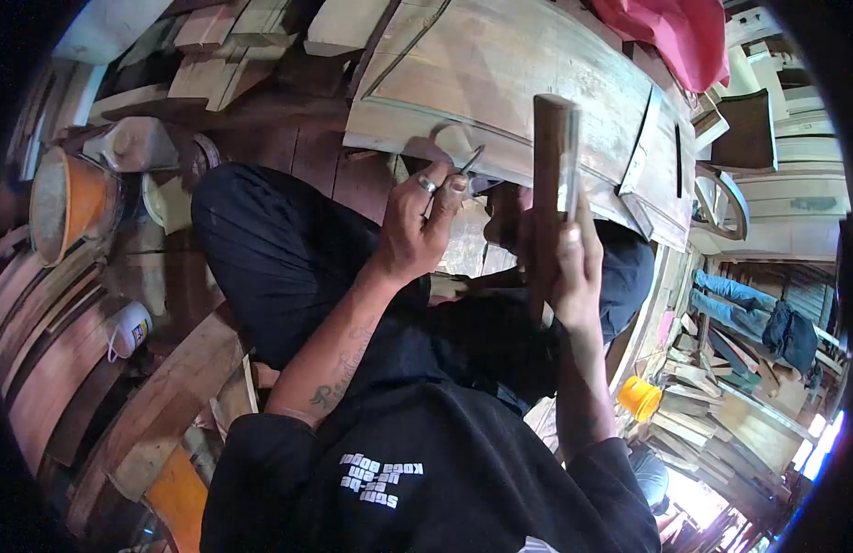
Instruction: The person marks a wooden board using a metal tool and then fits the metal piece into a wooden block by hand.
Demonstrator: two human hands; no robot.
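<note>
My left hand pinches a thin, dark, pointed metal piece between thumb and forefinger; I cannot tell if it is a nail or a small tool. Its tip lies by the near edge of a large wooden panel. To the right, my right hand grips a thick wooden bar, held upright in view and smeared by motion. The bar's upper end overlaps the panel in view. A pale round-edged piece shows at the panel's edge, just beyond my left fingers.
My bent legs are below the panel. Stacked boards, an orange container and a small white bucket stand at left. At right are a yellow bucket, wood offcuts and another person's legs. Red cloth hangs at the top.
</note>
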